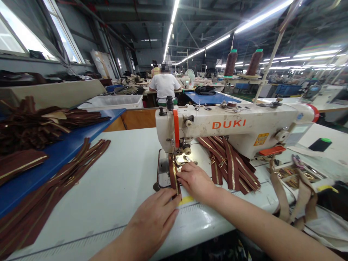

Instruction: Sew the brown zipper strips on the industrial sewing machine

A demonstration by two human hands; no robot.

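Note:
A brown zipper (pixel 174 175) with gold teeth lies lengthwise under the presser foot of a white sewing machine (pixel 201 127) marked DUKI. My left hand (pixel 153 217) is closed on the zipper's near end, with fingertips at the tape. Close to the needle area, my right hand (pixel 198 183) pinches the zipper's right edge; its fingertips partly cover the tape. Right of that hand, a fanned bundle of brown zippers (pixel 233 166) rests beneath the machine arm, some with gold pulls. The needle tip is too small to make out.
Long brown zippers (pixel 62 174) stretch along the table's left side, beside a blue surface (pixel 58 150) piled with more. At right stand a parts tray (pixel 299 175), beige straps (pixel 306 192) and a dark thread cone (pixel 320 144). A person in white (pixel 165 86) sits ahead.

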